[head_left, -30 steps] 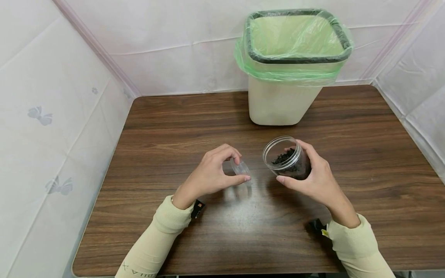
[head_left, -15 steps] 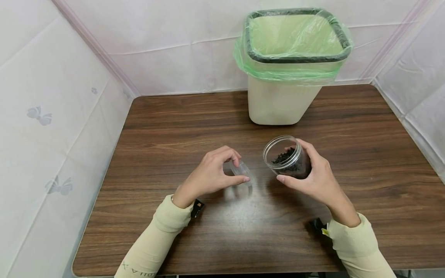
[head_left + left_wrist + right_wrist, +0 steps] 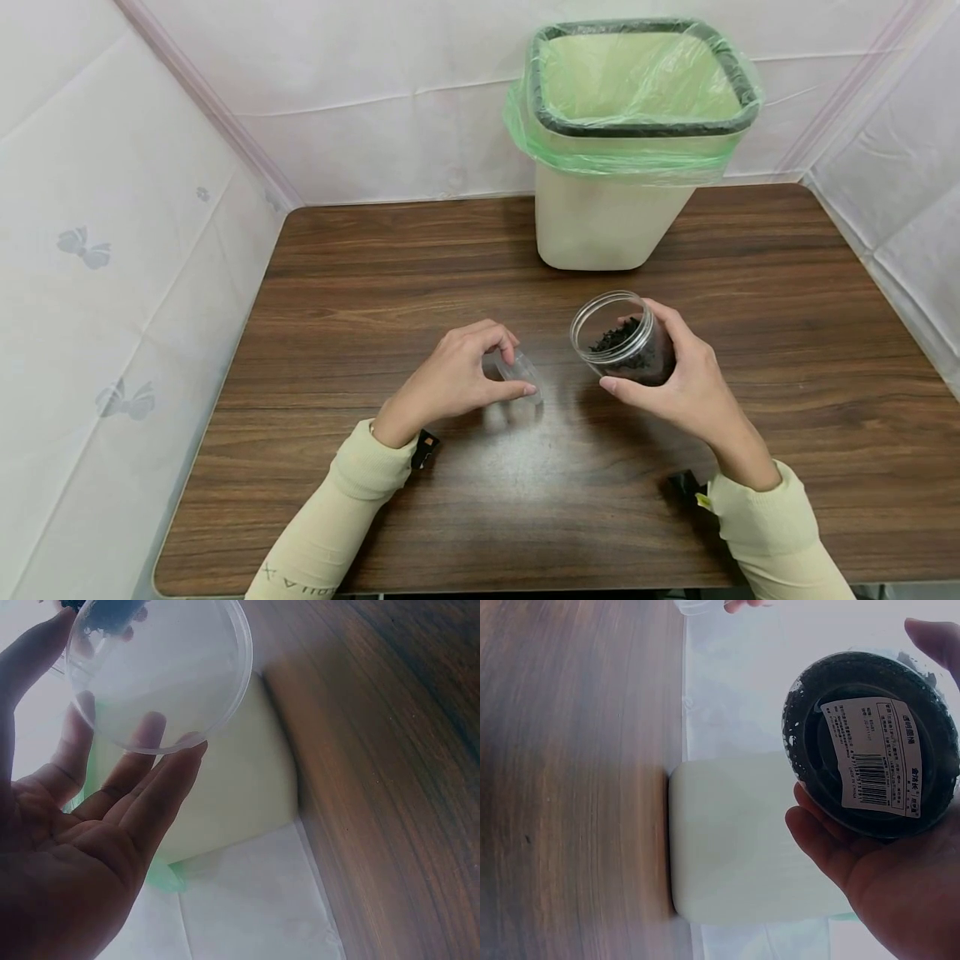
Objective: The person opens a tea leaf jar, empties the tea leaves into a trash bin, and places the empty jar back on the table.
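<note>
White cloth (image 3: 375, 100) backs the table (image 3: 337, 275). Head: before the bin (image 3: 592, 229), my right hand (image 3: 678, 379) wraps the jar (image 3: 637, 358), mouth tipped leftward; front-left of the bin, my left hand (image 3: 465, 371) pinches the lid (image 3: 520, 367). Left wrist: lid before the bin. Right wrist: jar's base, bin behind.

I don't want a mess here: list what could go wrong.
The open jar is tilted in the right hand, so its dark, loose contents could spill onto the table if it tips further. The lid is pinched by its edge in the left hand, so it might slip.
</note>
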Tool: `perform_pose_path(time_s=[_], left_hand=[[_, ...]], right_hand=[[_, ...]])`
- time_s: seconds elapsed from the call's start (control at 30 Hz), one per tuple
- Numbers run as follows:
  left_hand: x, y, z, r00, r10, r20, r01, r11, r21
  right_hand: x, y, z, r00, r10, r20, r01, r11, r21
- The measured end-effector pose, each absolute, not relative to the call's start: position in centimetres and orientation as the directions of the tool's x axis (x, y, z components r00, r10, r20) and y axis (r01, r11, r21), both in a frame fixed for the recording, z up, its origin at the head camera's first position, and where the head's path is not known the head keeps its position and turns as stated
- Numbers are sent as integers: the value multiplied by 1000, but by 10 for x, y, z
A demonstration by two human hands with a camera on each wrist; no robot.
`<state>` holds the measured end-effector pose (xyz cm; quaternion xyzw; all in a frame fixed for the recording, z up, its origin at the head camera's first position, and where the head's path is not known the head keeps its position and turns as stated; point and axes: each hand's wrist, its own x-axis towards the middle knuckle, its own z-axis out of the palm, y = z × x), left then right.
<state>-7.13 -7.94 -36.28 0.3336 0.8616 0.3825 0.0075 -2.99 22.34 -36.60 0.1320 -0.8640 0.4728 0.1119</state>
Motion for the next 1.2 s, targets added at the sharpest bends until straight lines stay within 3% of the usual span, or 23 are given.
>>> perform_pose_path(time_s=[1.2], left_hand=[[-72,-84,-370,-787,604,126,527,553,645]], right_hand=[[-30,227,-367,-932,-126,340,-356,498,-791]])
